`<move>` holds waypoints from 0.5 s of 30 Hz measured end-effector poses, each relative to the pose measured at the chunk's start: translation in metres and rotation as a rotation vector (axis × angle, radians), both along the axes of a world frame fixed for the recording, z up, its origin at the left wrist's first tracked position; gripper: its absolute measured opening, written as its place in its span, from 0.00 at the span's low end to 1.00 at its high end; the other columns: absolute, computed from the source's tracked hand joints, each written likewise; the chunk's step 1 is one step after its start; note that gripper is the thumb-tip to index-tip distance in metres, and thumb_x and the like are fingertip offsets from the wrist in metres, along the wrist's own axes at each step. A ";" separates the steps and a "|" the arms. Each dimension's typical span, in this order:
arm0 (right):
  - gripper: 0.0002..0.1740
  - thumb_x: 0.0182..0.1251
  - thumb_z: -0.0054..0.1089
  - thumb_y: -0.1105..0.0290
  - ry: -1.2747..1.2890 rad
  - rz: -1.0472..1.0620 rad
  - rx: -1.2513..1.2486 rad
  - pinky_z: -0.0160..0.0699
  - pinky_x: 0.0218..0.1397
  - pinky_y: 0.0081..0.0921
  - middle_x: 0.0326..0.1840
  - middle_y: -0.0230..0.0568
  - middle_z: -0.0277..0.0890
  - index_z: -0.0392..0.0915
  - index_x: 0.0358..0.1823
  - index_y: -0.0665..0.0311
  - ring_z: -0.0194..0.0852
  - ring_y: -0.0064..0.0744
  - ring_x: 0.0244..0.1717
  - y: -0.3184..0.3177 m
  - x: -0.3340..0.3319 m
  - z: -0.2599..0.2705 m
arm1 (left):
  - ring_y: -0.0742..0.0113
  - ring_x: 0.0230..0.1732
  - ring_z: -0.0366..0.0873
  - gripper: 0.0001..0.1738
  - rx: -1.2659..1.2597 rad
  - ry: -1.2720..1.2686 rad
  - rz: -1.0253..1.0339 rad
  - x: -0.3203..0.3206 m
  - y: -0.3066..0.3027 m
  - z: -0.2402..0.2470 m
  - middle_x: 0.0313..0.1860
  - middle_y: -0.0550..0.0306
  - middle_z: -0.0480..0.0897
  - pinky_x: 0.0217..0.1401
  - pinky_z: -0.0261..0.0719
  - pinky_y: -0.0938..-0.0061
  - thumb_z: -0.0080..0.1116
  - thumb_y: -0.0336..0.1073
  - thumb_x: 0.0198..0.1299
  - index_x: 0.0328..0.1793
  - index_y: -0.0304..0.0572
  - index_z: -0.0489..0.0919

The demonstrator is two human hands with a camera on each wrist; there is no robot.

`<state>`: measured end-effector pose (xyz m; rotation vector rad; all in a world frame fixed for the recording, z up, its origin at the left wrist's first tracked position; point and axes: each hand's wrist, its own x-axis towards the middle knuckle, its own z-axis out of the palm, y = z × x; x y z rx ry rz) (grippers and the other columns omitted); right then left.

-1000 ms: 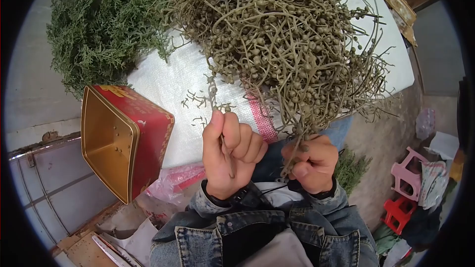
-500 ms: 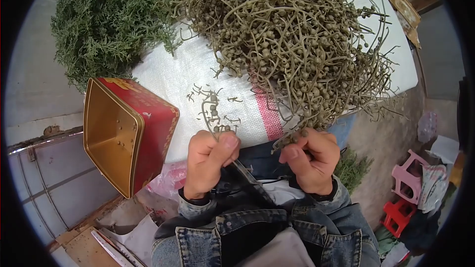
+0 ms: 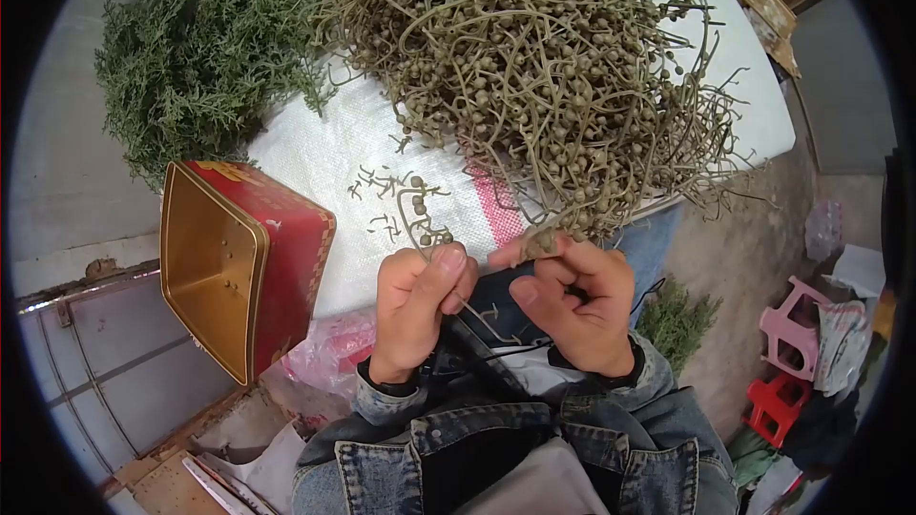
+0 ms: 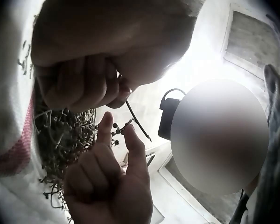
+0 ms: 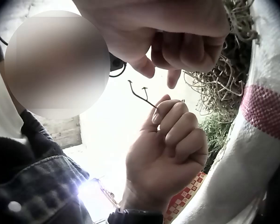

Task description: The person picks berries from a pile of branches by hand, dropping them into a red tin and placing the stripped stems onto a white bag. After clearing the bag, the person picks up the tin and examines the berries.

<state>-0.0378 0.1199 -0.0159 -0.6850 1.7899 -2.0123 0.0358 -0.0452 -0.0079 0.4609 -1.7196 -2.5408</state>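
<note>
My left hand [image 3: 420, 305] pinches a thin brown stem [image 5: 142, 97] between thumb and curled forefinger. The stem's forked end pokes out below the fist, and small round seed pods [image 3: 426, 238] show just above it. Beside it, my right hand [image 3: 582, 300] has its forefinger out straight and its thumb apart, the other fingers bent. A few pods [image 3: 544, 243] overlap its forefinger in the head view. Beyond the hands rises a large heap of dried stems with round pods [image 3: 534, 67]. A red tin [image 3: 291, 257], gold inside, leans on its side at the left with several loose pods in it.
The heap lies on a white woven sack [image 3: 353, 114] with a pink stripe [image 3: 496, 210]; stem scraps [image 3: 382, 181] are scattered there. Green sprigs [image 3: 191, 67] stand at the back left. Pink [image 3: 792, 329] and red stools [image 3: 775, 410] are on the floor at the right.
My left hand has turned from palm-up to thumb-up, still pinching a stem. The right thumb and forefinger, earlier pinched on pod-bearing stems at the heap's edge, have spread and moved left toward the left hand.
</note>
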 end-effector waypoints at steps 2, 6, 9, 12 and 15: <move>0.12 0.63 0.61 0.79 -0.006 0.028 0.017 0.72 0.38 0.18 0.12 0.23 0.57 0.75 0.47 0.76 0.51 0.12 0.17 0.001 0.000 0.000 | 0.77 0.22 0.58 0.26 0.007 0.023 -0.021 0.000 -0.001 -0.003 0.19 0.64 0.67 0.27 0.56 0.78 0.42 0.38 0.75 0.20 0.37 0.67; 0.15 0.66 0.60 0.77 -0.128 0.130 0.114 0.68 0.35 0.15 0.13 0.22 0.58 0.75 0.52 0.76 0.51 0.11 0.18 0.001 -0.005 0.014 | 0.75 0.21 0.60 0.25 0.012 0.147 -0.170 0.008 -0.007 -0.003 0.18 0.62 0.67 0.25 0.56 0.76 0.42 0.38 0.74 0.20 0.37 0.69; 0.14 0.68 0.59 0.76 -0.198 0.180 0.099 0.65 0.31 0.15 0.13 0.22 0.60 0.75 0.52 0.75 0.52 0.11 0.18 -0.004 -0.001 0.014 | 0.73 0.20 0.62 0.24 0.011 0.231 -0.307 0.008 -0.011 -0.002 0.18 0.61 0.68 0.24 0.57 0.75 0.42 0.37 0.74 0.21 0.37 0.69; 0.10 0.69 0.58 0.74 -0.219 0.190 -0.020 0.61 0.26 0.16 0.13 0.23 0.62 0.75 0.48 0.73 0.53 0.11 0.19 -0.010 0.004 0.009 | 0.72 0.19 0.63 0.24 0.009 0.288 -0.443 0.007 -0.014 0.002 0.16 0.60 0.69 0.23 0.58 0.74 0.43 0.37 0.73 0.21 0.37 0.70; 0.06 0.70 0.58 0.73 -0.119 0.268 0.016 0.55 0.21 0.19 0.13 0.27 0.64 0.74 0.40 0.68 0.55 0.14 0.18 -0.014 0.006 0.005 | 0.71 0.17 0.65 0.26 -0.047 0.171 -0.566 0.008 -0.019 0.007 0.16 0.60 0.72 0.24 0.62 0.74 0.43 0.40 0.74 0.20 0.37 0.72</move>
